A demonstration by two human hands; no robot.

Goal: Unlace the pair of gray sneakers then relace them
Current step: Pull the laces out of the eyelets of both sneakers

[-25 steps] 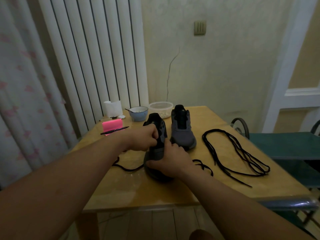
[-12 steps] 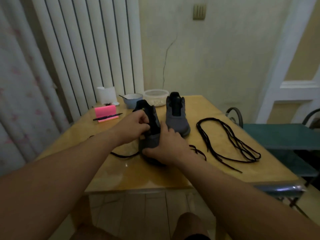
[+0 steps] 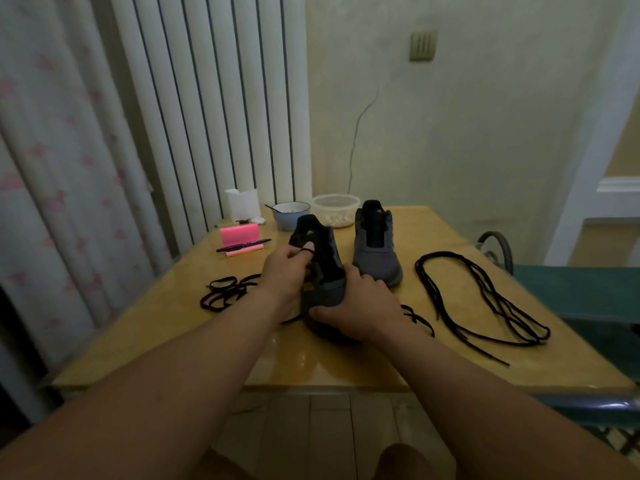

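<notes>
Two gray sneakers with black tongues stand on the wooden table (image 3: 346, 362). The near sneaker (image 3: 323, 268) is tipped up, toe toward me. My right hand (image 3: 356, 306) grips its toe end. My left hand (image 3: 287, 268) pinches a loop of black lace (image 3: 306, 251) at the eyelets on the shoe's left side. The rest of that lace lies bunched at the left (image 3: 225, 292) and trails out behind my right hand (image 3: 417, 318). The far sneaker (image 3: 375, 247) stands unlaced, and its long black lace (image 3: 485, 299) lies loose on the right.
At the table's back stand a pink block with a black pen (image 3: 240, 239), a blue bowl with a spoon (image 3: 290, 214), a clear tub (image 3: 335, 209) and a white holder (image 3: 242, 202). A green chair (image 3: 581, 289) is at the right, a radiator and curtain at the left.
The view has tilted up and back. My left hand has drawn a small loop of lace out at the near sneaker's eyelets; my right hand keeps its grip on the toe.
</notes>
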